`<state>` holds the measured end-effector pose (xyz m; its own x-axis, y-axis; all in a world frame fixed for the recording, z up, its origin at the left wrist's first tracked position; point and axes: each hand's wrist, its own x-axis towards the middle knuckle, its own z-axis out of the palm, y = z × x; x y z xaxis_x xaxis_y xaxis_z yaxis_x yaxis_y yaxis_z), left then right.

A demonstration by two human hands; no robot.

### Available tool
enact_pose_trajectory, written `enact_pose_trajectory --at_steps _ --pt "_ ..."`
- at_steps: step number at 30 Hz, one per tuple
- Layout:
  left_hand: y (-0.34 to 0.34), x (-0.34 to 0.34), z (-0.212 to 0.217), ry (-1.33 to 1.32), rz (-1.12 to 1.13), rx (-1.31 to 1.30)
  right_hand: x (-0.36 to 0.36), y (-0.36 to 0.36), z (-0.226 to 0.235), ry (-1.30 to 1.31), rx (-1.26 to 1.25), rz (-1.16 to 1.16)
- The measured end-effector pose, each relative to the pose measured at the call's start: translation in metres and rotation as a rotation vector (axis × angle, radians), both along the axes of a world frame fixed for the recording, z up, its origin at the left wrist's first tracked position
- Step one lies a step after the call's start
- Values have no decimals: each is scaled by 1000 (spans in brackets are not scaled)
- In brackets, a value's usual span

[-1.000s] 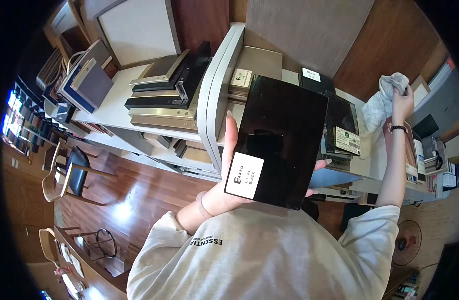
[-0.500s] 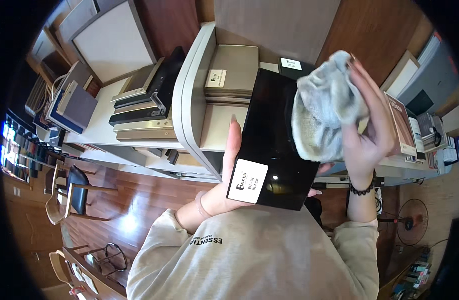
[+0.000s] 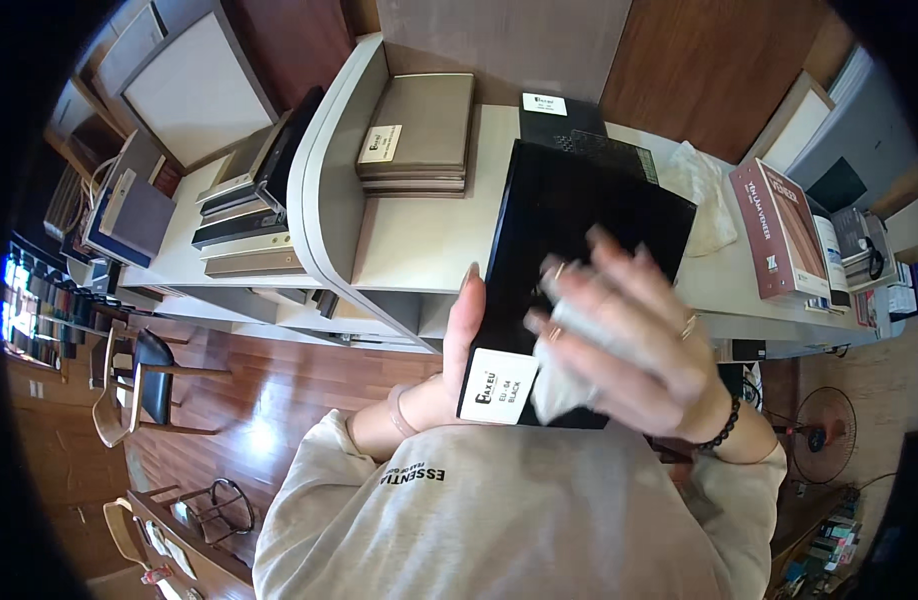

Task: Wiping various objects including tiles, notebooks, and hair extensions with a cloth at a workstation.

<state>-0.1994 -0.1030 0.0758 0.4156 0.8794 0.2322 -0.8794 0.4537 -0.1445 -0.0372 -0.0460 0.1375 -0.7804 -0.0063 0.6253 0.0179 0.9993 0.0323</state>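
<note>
The left hand's [image 3: 462, 335] grip clamps the glossy black sample panel [image 3: 554, 205] before the beige shirt [image 3: 509, 515], its long axis pointing away from the wearer; the right hand's [image 3: 644, 340] grip bunches a pale cloth [image 3: 559, 385] over its lower face, beside the white label [image 3: 498, 387].

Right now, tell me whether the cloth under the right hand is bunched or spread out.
Bunched, it seems: the cloth shows as a small wad under the right hand; the rest is hidden.
</note>
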Motion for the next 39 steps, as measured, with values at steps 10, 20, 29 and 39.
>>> enact_pose_trajectory --at_steps 10,20,29,39 --pt "3 18 -26 -293 -177 53 14 -16 -3 -159 -59 100" --pt "-11 19 -19 76 -226 310 -20 -13 -6 221 -53 -18" --pt "-22 12 -31 -419 -393 -196 -19 -8 11 226 -18 -201" --pt "-12 4 -16 -48 -100 123 5 -22 -5 -33 -136 25"
